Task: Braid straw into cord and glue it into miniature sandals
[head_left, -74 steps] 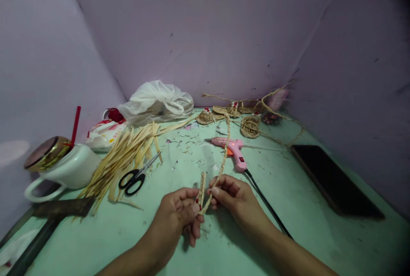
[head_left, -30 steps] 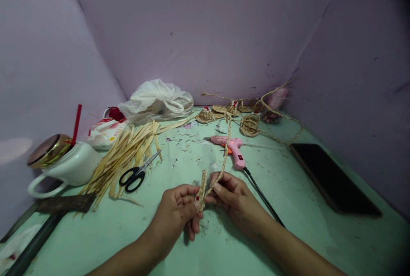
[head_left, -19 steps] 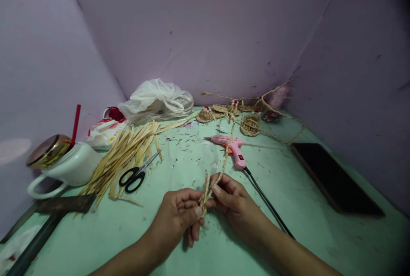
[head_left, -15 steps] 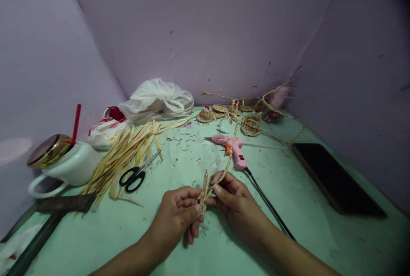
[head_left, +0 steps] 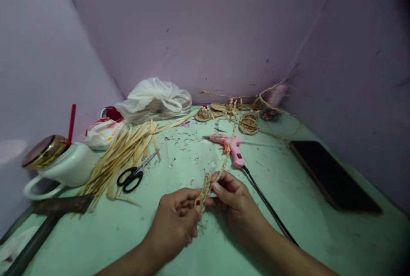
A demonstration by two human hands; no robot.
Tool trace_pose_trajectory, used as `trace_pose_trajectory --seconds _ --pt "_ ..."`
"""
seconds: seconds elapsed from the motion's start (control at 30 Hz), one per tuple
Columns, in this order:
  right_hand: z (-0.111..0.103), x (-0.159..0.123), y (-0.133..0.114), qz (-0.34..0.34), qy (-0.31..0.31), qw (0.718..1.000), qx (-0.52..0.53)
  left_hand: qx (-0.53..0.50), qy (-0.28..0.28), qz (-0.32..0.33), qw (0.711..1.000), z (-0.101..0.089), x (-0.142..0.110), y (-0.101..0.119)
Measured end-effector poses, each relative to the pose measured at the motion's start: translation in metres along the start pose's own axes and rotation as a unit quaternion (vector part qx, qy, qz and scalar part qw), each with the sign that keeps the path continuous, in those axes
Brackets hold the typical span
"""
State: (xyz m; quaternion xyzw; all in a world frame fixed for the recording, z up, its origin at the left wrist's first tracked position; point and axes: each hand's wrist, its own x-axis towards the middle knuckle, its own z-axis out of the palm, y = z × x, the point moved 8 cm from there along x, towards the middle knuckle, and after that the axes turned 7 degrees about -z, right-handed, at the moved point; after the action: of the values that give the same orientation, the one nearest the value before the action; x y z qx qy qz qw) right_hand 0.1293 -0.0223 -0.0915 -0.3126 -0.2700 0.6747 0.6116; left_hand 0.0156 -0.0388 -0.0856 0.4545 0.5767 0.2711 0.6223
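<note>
A small woven straw piece [head_left: 205,187] with a red bead near its lower end is held up between my two hands. My left hand [head_left: 176,218] pinches its lower left side, thumb close to the bead. At its upper right, my right hand [head_left: 235,199] is closed on a braided straw cord [head_left: 228,154] that runs from the piece toward the back of the table. Just beyond my hands lies a pink glue gun [head_left: 229,141], its black cable passing to the right of my right arm.
Black-handled scissors [head_left: 133,178] and straw strips [head_left: 124,152] lie left. Behind are a white plastic bag [head_left: 156,99] and several woven straw pieces [head_left: 249,122]. A dark phone [head_left: 333,175] is at right, a white mug [head_left: 75,165] and a dark-handled tool [head_left: 62,205] at far left.
The woven piece has turned slightly in my fingers, so more of its broad braided side shows. Both hands keep their hold; the view has shifted slightly.
</note>
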Motion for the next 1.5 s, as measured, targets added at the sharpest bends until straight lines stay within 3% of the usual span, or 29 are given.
trace_pose_trajectory --seconds 0.13,0.33,0.6,1.07,1.5 --pt "0.005 0.001 -0.002 0.003 -0.023 0.999 0.024 0.003 0.003 0.006 1.0 -0.002 0.001 -0.002" --pt "-0.001 0.001 -0.003 0.002 0.011 1.0 -0.002 0.034 -0.016 0.023 0.999 0.0 0.0 -0.002" --pt "0.001 0.001 -0.003 0.017 -0.005 1.0 0.003 0.043 -0.023 0.029 0.998 0.004 -0.001 0.004" --pt "-0.002 0.001 0.0 0.056 0.002 0.998 0.043 0.111 -0.022 0.101 0.989 0.005 -0.005 0.008" --pt "-0.005 0.003 0.001 0.068 0.022 0.996 0.057 0.068 -0.044 0.053 0.995 0.008 -0.005 0.008"
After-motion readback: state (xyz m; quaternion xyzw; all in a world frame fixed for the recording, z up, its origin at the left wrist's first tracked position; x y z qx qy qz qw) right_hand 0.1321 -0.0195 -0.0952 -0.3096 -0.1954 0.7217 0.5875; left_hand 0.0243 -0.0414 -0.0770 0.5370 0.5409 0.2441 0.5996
